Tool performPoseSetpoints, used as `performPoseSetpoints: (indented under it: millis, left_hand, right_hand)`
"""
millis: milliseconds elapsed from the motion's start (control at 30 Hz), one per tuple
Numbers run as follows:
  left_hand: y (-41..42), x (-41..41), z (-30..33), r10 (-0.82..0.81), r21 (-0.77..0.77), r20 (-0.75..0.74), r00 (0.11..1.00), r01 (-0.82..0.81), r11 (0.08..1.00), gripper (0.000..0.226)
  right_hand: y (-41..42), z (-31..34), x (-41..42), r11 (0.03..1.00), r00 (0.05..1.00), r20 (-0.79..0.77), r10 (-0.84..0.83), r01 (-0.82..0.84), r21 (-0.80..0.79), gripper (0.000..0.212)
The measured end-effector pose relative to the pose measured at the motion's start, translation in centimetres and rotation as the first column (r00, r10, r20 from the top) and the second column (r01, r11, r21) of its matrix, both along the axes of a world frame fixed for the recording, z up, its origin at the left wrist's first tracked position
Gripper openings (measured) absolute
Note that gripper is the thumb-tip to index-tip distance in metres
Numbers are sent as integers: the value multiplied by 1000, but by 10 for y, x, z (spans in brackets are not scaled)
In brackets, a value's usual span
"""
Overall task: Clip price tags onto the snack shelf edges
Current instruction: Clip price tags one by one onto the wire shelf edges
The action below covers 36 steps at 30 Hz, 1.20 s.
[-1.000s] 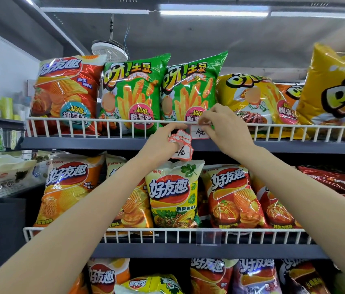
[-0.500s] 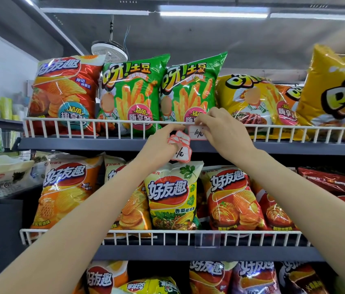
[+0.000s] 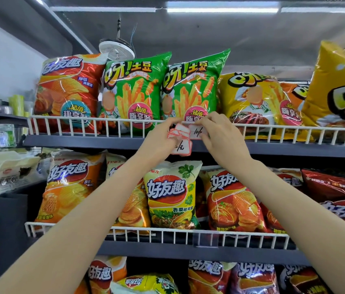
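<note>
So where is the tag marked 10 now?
The price tag hangs center-frame on the top shelf's white wire rail, below the right green bag, pinched by the right hand.

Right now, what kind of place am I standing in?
Most likely a small shop's snack aisle. Wire-fronted shelves hold rows of chip bags, and your right hand presses a handwritten price tag at the rail while your left hand holds spare tags.
</note>
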<state>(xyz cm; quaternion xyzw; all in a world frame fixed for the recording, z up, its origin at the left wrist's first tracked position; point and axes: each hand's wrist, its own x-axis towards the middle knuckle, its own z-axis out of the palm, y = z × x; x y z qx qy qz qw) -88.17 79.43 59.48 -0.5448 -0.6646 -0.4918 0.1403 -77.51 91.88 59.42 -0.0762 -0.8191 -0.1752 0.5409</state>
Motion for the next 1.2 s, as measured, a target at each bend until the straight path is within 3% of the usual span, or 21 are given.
performPoseSetpoints:
  millis: [133,200,300,400,467,533,600,700,767,967,1067,1200]
  left_hand:
    - [3,12,-5,25,61,98,995,-31,998,31]
    - [5,17,-8,59,66,111,992,-66,996,29]
    - [6,29,-12,16,113,208,978,-40,993,21]
    - [8,46,-18,-64,131,264,962,30,991,16]
    - [11,62,-22,-110,109,255,961,84,990,27]
    - [17,76,-26,-44,66,162,986,34,997,36]
    - [24,88,-30,-54,72,126,991,45,996,34]
    - [39,107,-33,-203,77,219,954,191,979,19]
    - [51,121,-32,-280,91,275,920,265,960,23]
    - [92,188,-32,-375,71,258,891,369,927,27]
    - [118,232,-31,-318,33,210,925,318,947,45]
    - [167,296,-32,-276,39,177,945,273,961,49]
  right_hand:
    - [4,-4,2,997,997,21,71,-70,-37,32]
    - [8,-1,4,975,985,38,168,-160,-153,34]
    - [9,1,15,809,902,-65,427,-413,-419,40]
    - [4,-8,35,666,847,-140,513,-496,-557,31]
    - [2,-19,48,643,855,-138,500,-473,-602,29]
    - [1,-28,62,661,878,-139,457,-440,-607,31]
    - [1,-34,77,672,896,-154,416,-417,-612,29]
    - [6,-34,104,693,927,-194,322,-370,-619,25]
    - [12,-32,124,700,939,-218,266,-344,-626,25]
    - [42,-34,203,727,956,-242,167,-285,-624,15]
    - [67,-34,247,729,960,-247,135,-265,-632,13]
    - [112,-33,309,732,962,-238,137,-260,-630,14]
